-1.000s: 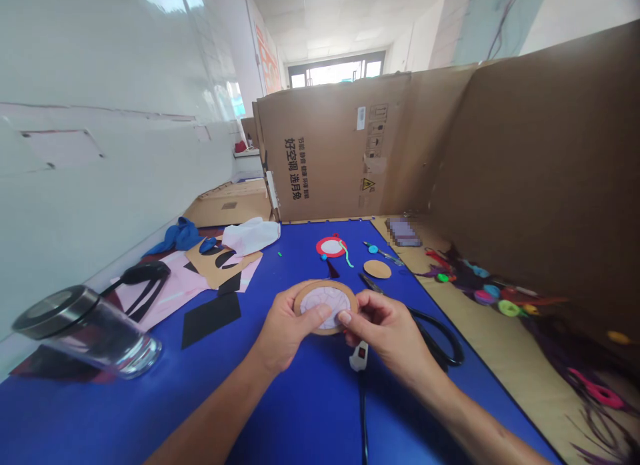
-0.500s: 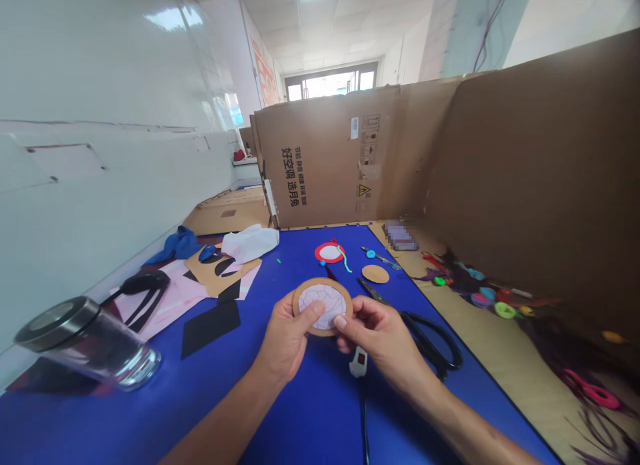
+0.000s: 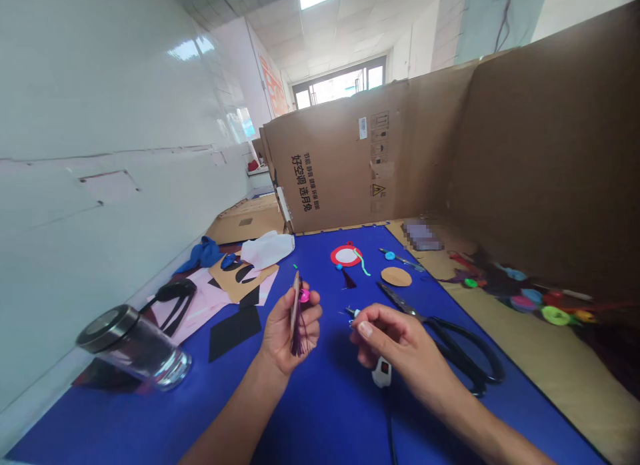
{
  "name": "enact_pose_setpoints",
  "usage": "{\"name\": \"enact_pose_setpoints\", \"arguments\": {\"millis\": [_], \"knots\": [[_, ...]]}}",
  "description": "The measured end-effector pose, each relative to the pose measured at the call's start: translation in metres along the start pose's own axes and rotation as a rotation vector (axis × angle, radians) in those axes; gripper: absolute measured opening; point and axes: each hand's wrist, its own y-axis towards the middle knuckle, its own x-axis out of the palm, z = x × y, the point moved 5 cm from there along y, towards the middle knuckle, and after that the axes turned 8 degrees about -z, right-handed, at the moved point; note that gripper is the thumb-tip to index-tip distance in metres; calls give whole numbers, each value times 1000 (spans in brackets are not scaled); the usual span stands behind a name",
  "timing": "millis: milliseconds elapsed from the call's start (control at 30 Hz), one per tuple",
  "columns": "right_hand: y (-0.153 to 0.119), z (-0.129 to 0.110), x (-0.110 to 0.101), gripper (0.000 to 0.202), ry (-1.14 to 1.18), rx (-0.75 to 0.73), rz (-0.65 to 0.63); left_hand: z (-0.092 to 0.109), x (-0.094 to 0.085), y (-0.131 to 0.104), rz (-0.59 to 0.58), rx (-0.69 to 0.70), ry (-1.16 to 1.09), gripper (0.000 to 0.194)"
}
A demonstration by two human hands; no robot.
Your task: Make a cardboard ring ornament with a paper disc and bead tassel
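My left hand [image 3: 293, 328] is closed around a round cardboard disc [image 3: 295, 311], now seen edge-on. A pink bead [image 3: 305, 295] and a dark purple tassel [image 3: 300, 338] show at the disc's right side, within my fingers. My right hand [image 3: 387, 335] is apart from the disc, its thumb and fingers pinched together; whatever they hold is hidden. Beneath and beside it lies a white corded tool with a red switch [image 3: 383, 373]. A pale nozzle [image 3: 352, 312] shows just beyond my right fingertips.
Black-handled scissors [image 3: 463, 351] and a tan disc [image 3: 396, 277] lie right. Ahead is a red-rimmed white disc [image 3: 346, 255] with a tassel. A glass bottle [image 3: 135, 348], black sheet [image 3: 235, 331] and paper scraps stand or lie left. Cardboard walls [image 3: 340, 165] rise behind and right.
My left hand has turned the disc from face-up to edge-on, bringing the pink bead and tassel into view. My right hand has let go of the disc. The view has shifted slightly.
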Motion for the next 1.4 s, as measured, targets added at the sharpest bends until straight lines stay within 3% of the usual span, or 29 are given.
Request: {"name": "enact_pose_setpoints", "arguments": {"millis": [133, 233, 367, 533, 1067, 1400], "knots": [[-1, 1, 1, 55, -39, 12, -15, 8, 3, -4, -16, 27, 0, 24], [0, 0, -1, 53, -52, 9, 8, 9, 5, -2, -25, 51, 136, 35], [0, -5, -11, 52, 27, -8, 149, 2, 3, 4, 62, 56, 449, 49], [1, -7, -23, 59, 14, -3, 280, -10, 0, 8, 161, 103, 594, 54], [6, -3, -19, 54, -72, 0, 206, -26, 0, 5, 89, 50, 833, 45], [8, 0, -20, 56, -66, 28, 213, -30, 6, 5, 75, 28, 817, 43]]}}
